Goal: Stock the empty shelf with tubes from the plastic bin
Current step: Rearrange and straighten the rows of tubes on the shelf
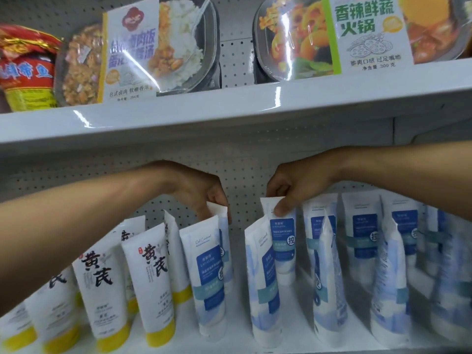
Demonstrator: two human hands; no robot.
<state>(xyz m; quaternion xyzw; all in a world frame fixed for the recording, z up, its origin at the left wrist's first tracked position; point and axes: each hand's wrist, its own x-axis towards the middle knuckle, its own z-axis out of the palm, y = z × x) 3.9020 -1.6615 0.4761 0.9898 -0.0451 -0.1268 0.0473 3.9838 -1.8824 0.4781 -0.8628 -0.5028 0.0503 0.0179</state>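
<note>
Both hands [201, 192] [293, 187] pinch upright blue-label tubes [282, 226] on the shelf [237, 325].

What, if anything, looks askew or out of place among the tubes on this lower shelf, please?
Nothing is spilled or damaged. The tubes lean rather than stand straight, and one blue-label tube in the right rows is turned edge-on while its neighbours face forward. Each hand, left and right, grips a back-row tube top.
</note>
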